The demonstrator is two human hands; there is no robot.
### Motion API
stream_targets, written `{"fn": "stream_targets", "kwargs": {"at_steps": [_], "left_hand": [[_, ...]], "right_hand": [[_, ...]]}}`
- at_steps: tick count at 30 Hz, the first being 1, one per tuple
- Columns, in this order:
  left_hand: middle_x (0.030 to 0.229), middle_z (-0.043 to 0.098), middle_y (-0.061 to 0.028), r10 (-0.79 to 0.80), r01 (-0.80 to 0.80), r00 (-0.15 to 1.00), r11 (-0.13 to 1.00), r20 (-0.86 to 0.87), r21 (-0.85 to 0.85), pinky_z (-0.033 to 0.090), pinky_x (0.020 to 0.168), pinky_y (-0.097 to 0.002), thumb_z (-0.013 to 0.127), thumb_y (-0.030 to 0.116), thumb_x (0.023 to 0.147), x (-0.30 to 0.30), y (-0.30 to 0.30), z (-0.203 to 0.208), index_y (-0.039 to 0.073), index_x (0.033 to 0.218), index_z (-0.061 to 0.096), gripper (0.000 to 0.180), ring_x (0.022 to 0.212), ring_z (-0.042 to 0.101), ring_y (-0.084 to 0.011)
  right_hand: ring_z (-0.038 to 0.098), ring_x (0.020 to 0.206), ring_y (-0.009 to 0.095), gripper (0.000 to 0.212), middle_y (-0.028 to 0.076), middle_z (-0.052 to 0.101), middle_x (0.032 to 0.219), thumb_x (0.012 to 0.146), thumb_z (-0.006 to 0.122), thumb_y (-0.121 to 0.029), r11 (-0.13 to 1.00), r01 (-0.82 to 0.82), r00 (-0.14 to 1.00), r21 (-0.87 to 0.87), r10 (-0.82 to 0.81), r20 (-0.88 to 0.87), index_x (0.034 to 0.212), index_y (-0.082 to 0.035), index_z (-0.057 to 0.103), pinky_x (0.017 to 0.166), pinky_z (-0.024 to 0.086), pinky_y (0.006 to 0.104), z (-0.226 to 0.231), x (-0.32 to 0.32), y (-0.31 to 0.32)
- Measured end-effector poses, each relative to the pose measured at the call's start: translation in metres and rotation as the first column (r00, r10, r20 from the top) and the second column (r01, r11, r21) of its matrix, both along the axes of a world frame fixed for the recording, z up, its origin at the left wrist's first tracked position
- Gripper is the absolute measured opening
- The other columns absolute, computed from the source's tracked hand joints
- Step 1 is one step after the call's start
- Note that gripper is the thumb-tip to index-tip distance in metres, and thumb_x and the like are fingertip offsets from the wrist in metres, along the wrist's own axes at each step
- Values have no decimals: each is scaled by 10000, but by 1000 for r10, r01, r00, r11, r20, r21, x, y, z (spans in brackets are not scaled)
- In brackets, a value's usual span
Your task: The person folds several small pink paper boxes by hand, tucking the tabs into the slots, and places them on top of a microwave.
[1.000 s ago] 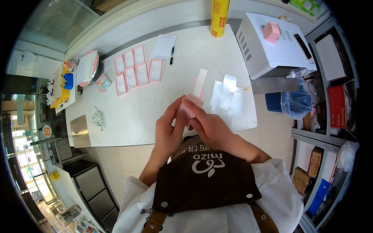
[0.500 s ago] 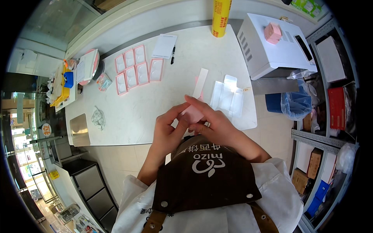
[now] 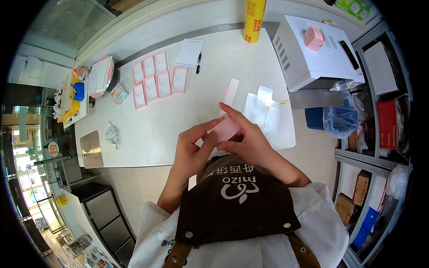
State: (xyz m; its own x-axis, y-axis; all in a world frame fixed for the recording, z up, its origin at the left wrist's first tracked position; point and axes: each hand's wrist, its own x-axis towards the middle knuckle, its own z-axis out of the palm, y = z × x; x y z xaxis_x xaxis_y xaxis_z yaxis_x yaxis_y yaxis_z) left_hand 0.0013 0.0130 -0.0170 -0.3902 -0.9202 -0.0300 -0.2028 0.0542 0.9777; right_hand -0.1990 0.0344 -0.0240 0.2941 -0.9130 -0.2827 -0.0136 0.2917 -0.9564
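The left hand (image 3: pixel 191 145) is curled, fingers above and thumb below, with the near end of a small pink card piece (image 3: pixel 226 129) pinched between them. The right hand (image 3: pixel 252 140) is bent round the far side of the same piece, its index finger raised along the upper edge and its thumb tucked beneath. The piece sits between the two hands, just above the table (image 3: pixel 152 138)'s near edge; its ends and underside are covered by fingers, so its full shape cannot be made out. The right hand's other fingers are mostly out of sight.

Straight beyond the right index finger lies a white strip (image 3: pixel 231 90), with a bit of pink showing beside it. Just beyond the right hand to its right are pale, see-through folded trays (image 3: pixel 262 109), their outlines hard to separate. Well beyond the left hand stand pink-rimmed trays (image 3: pixel 179 80), near a sheet of paper (image 3: pixel 189 52) and a pen (image 3: pixel 199 63). A yellow cylinder (image 3: pixel 253 24), far ahead of the right hand, is cut off at the top. Left of the left hand lies crumpled clear plastic (image 3: pixel 113 135), its contents indistinct.
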Motion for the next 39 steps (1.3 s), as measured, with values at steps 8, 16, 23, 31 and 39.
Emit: {"fn": "stream_targets", "kwargs": {"at_steps": [8,16,23,31,39], "left_hand": [[1005,701,-62,223,-221,947,975,-232,36,493,841,-262,610,87,1031,-14,6,-13,11,1311,518,304,908,641,-116],[1025,684,-71,229,-239,931,971,-283,-2,519,873,-281,593,-35,1000,-14,9,-26,22,1191,527,210,959,666,-129],[1025,686,-69,243,-255,949,966,-199,-35,536,847,-263,610,-59,980,-11,8,-18,-14,1136,595,162,946,676,-128],[1093,759,-109,262,-247,962,953,70,-175,553,895,-305,599,-25,990,-21,8,-12,25,1320,631,335,1029,727,-170],[1167,742,-141,173,-159,959,984,227,-78,551,894,-320,626,-12,958,-18,6,2,42,1387,594,434,1060,731,-220]], "right_hand": [[544,676,58,369,11,617,800,930,737,-101,910,395,910,-125,-369,191,1248,-51,556,611,443,223,-20,12,3],[534,695,15,81,-39,595,804,994,660,-84,983,128,990,-128,-119,78,1016,-43,593,618,432,201,-25,2,5],[511,679,16,82,-49,615,823,991,654,-69,979,66,997,-192,-70,-19,1063,-38,631,621,421,208,-23,1,3],[617,608,213,114,106,642,737,997,626,-123,880,44,920,-474,-220,-324,1054,-25,611,569,469,331,-19,4,2],[656,644,286,123,134,661,748,1008,617,-141,896,10,899,-445,-203,-387,1067,-33,614,589,496,366,-20,1,0]]}}
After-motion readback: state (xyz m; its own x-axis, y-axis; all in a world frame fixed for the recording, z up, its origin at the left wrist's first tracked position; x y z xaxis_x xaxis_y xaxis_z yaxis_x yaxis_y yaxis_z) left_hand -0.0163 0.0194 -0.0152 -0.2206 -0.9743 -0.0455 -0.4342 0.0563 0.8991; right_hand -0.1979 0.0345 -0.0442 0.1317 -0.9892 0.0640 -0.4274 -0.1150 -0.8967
